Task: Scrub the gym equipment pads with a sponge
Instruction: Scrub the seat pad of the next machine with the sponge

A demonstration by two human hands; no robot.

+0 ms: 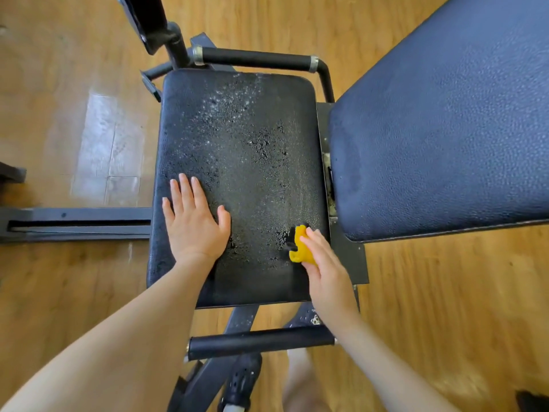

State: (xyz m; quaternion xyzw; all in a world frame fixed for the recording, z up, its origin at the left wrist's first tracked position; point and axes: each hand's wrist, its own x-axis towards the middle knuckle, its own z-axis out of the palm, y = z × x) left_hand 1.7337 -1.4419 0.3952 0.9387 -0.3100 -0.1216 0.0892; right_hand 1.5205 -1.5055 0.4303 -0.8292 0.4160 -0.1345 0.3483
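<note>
Head view is showing the right hand [325, 272] gripping a yellow sponge [300, 248], fingers curled over it, pressing it onto the wet seat pad [243, 150] at the pad's 4 o'clock corner. Left hand [194, 224] is lying open and flat, empty, at 8 o'clock, probably bracing. Back pad [445, 129] is sitting at 2 o'clock.
</note>
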